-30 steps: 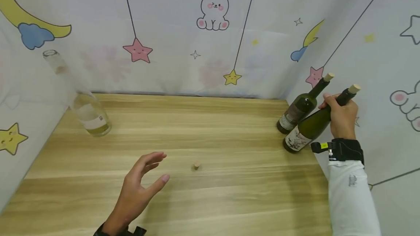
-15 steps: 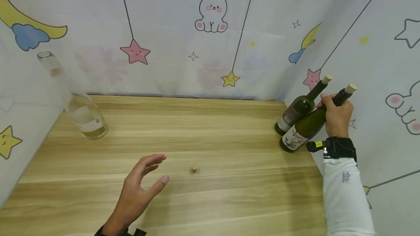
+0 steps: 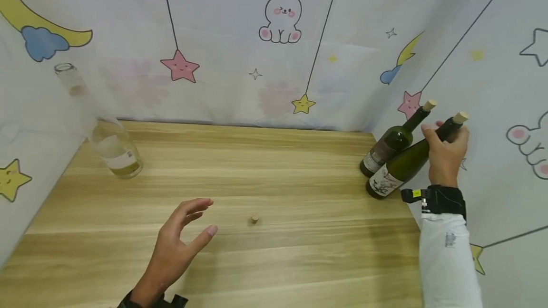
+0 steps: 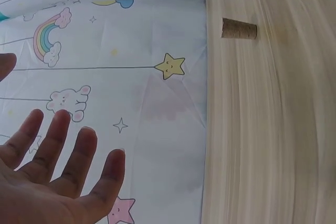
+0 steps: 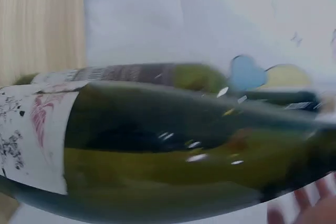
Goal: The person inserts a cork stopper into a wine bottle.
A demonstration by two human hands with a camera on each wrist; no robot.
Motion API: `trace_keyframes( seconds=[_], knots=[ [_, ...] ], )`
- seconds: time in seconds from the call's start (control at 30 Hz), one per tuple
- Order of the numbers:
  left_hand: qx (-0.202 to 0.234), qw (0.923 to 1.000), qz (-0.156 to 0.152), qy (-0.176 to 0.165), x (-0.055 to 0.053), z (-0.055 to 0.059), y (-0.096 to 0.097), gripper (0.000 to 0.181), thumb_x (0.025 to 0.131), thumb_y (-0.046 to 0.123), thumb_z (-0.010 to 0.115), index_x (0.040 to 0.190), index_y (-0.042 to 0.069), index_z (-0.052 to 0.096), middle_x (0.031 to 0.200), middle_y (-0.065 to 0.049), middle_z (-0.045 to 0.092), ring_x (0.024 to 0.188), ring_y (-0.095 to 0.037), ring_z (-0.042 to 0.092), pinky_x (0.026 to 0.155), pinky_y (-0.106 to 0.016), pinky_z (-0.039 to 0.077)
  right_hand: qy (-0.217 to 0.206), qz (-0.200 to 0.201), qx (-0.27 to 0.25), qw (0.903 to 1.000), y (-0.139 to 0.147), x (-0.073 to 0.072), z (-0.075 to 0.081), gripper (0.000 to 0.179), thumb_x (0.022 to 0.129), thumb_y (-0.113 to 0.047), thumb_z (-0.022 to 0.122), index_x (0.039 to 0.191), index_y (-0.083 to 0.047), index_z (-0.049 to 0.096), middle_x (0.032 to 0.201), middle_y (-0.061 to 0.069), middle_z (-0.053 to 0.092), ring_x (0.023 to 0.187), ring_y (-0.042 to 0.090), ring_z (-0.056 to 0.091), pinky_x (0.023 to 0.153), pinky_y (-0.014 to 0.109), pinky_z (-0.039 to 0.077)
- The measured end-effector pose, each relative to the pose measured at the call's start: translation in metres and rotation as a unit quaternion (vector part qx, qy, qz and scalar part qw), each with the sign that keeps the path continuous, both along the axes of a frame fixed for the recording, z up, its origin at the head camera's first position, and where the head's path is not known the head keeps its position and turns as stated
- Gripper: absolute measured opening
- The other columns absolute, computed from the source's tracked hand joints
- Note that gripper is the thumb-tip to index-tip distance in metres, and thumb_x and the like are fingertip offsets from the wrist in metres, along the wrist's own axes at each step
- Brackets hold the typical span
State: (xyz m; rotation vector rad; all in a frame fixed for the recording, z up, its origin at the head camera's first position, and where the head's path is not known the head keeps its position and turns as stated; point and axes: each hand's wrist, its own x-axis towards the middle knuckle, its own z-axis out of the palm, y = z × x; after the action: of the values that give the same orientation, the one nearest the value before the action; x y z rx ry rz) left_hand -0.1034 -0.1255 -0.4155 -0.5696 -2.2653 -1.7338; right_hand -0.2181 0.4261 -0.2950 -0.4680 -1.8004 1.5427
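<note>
My right hand (image 3: 446, 156) is around the neck of a green wine bottle (image 3: 398, 169) with a cork in its mouth, at the table's right side. Its base rests on the table. Behind it stands a darker wine bottle (image 3: 387, 146), also corked. In the right wrist view, the blurred green bottle (image 5: 173, 150) hides much of the darker one, and fingertips show at lower right. My left hand (image 3: 175, 244) hovers above the table, fingers spread apart and holding nothing. Nearest it is a small cork (image 3: 254, 217), also visible in the left wrist view as a tapered cork (image 4: 239, 29).
A clear glass bottle (image 3: 115, 151) without a cork stands at the back left, some pale liquid in its bottom. The wooden table (image 3: 239, 165) meets printed white cloth walls (image 3: 231, 99) at the back and both sides.
The right hand has shifted slightly at the bottle's neck, and its fingers look looser. The bottles and the cork have stayed in place. The left hand is nearly still; the head view drifts a little.
</note>
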Motion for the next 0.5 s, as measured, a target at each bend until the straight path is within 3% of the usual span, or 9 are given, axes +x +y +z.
trace_keyframes(
  seconds=[0.07,0.1,0.17,0.23,0.3,0.4,0.5],
  knots=[
    [-0.008,0.9997,0.022,-0.002,0.000,0.000,-0.009,0.061,0.087,-0.003,0.076,0.141,0.013,0.053,0.136,-0.002,0.056,0.124,-0.020,0.051,0.101,-0.026,0.042,0.050,-0.058,0.053,0.9957,-0.021,0.008,0.005,0.070,0.087,-0.023,0.079,0.143,-0.014,0.040,0.136,0.001,0.043,0.125,0.012,0.035,0.108,0.025,0.022],
    [-0.012,0.9994,0.033,-0.002,-0.001,0.000,-0.013,0.061,0.087,-0.003,0.076,0.141,0.014,0.053,0.135,-0.003,0.056,0.124,-0.019,0.051,0.101,-0.026,0.042,0.080,-0.089,0.089,0.9888,-0.031,0.013,0.008,0.071,0.087,-0.024,0.076,0.144,-0.011,0.038,0.137,0.001,0.039,0.125,0.012,0.031,0.106,0.026,0.021],
    [-0.016,0.9984,0.055,0.001,-0.004,0.001,-0.022,0.059,0.088,-0.002,0.076,0.141,0.012,0.054,0.135,-0.005,0.056,0.123,-0.018,0.051,0.100,-0.025,0.043,0.141,-0.149,0.160,0.9656,-0.053,0.023,0.013,0.069,0.085,-0.026,0.069,0.142,-0.005,0.037,0.138,0.002,0.038,0.127,0.013,0.028,0.104,0.028,0.020],
    [-0.016,0.9971,0.074,0.004,-0.007,0.002,-0.031,0.057,0.088,-0.002,0.075,0.140,0.011,0.054,0.134,-0.007,0.057,0.123,-0.017,0.051,0.100,-0.025,0.043,0.195,-0.179,0.214,0.9403,-0.075,0.034,0.016,0.067,0.080,-0.030,0.063,0.136,0.000,0.041,0.135,0.003,0.041,0.126,0.015,0.030,0.103,0.031,0.021],
    [-0.016,0.9955,0.093,0.006,-0.011,0.003,-0.039,0.055,0.089,-0.003,0.074,0.139,0.008,0.055,0.133,-0.007,0.057,0.122,-0.017,0.051,0.100,-0.026,0.043,0.232,-0.166,0.229,0.9307,-0.098,0.047,0.016,0.069,0.076,-0.034,0.064,0.132,0.001,0.044,0.133,0.006,0.043,0.125,0.018,0.033,0.102,0.033,0.022],
    [-0.014,0.9907,0.135,0.006,-0.018,0.005,-0.056,0.052,0.089,-0.003,0.074,0.138,0.007,0.056,0.132,-0.006,0.059,0.121,-0.018,0.052,0.100,-0.027,0.043,0.264,-0.100,0.220,0.9337,-0.140,0.061,0.009,0.069,0.072,-0.032,0.067,0.127,0.003,0.047,0.130,0.011,0.044,0.124,0.025,0.035,0.101,0.036,0.022],
    [-0.008,0.9828,0.185,-0.003,-0.024,0.005,-0.074,0.049,0.090,-0.001,0.074,0.135,0.005,0.058,0.129,-0.007,0.060,0.118,-0.021,0.053,0.099,-0.028,0.044,0.260,-0.010,0.231,0.9375,-0.180,0.071,-0.006,0.066,0.073,-0.027,0.068,0.125,0.009,0.049,0.132,0.017,0.043,0.124,0.029,0.035,0.099,0.036,0.023]
  ],
)
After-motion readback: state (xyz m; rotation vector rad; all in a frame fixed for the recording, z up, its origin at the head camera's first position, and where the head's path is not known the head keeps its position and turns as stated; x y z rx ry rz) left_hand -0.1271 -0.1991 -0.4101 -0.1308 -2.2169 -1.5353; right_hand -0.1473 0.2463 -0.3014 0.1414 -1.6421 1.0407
